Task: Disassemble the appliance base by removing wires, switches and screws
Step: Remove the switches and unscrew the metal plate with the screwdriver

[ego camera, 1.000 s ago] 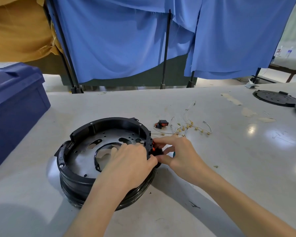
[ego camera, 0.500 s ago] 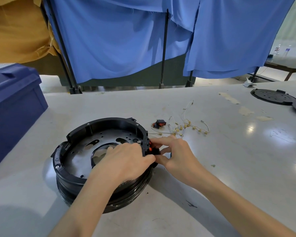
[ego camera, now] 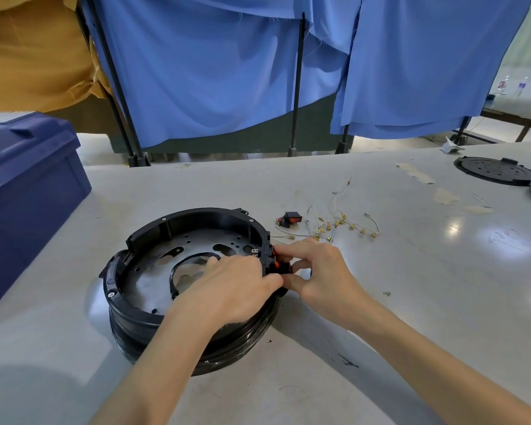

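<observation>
Grey table (ego camera: 396, 302) with blue curtains (ego camera: 212, 72) hung behind it and a dark blue crate (ego camera: 28, 185) at the left edge. Black round appliance base (ego camera: 154, 250) sits open side up on the table, left of centre near the front edge. Two black cover plates (ego camera: 497, 170) lie far right, well apart from it. Left hand (ego camera: 227, 286) reaches into the base and clamps its right rim, fingers curled inside, thumb on the outside. Right hand (ego camera: 322, 271) is outside that same rim, index and thumb pinching the mounted switch (ego camera: 276, 259), whose orange rocker shows. Loose wires (ego camera: 344, 222) with brass terminals lie just behind the hands. The removed switch (ego camera: 290, 218) lies beside them.
</observation>
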Tool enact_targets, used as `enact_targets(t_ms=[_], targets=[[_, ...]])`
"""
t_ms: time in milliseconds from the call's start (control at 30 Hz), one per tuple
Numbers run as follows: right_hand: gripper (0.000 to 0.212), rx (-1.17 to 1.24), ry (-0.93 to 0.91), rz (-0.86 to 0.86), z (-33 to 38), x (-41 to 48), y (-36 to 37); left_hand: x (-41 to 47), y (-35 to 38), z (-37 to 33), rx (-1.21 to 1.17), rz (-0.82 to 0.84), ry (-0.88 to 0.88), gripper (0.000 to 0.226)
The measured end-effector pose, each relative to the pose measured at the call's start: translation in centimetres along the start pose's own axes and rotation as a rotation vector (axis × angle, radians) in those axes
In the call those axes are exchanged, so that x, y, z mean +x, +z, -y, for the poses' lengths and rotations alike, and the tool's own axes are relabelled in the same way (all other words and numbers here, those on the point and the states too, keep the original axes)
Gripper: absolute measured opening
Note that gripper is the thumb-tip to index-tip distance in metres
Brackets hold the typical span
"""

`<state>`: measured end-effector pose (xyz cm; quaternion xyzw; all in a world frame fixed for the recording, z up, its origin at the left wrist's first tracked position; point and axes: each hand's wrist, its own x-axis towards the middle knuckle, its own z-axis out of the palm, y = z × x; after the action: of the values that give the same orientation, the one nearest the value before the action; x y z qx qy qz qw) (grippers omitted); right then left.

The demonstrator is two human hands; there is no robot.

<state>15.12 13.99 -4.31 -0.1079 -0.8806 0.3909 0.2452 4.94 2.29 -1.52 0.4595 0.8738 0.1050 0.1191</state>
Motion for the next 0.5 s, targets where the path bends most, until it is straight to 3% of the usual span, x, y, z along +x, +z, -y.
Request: enact_targets(t_ms=[233, 433, 500], targets=[[0.025, 0.136, 0.068, -0.051, 0.24, -0.05, -0.39, -0.05, 0.27, 0.14, 0.096, -0.053, -0.005, 0.043], [0.005, -0.074, 0.017, 0.02, 0.49, 0.02, -0.43, -0.26, 0.34, 0.19, 0.058, -0.059, 0.021, 0.039], [0.01, -0.149, 0.011, 0.07, 0.72, 0.34, -0.63, -0.35, 0.29, 0.13, 0.059, -0.062, 0.024, 0.039]])
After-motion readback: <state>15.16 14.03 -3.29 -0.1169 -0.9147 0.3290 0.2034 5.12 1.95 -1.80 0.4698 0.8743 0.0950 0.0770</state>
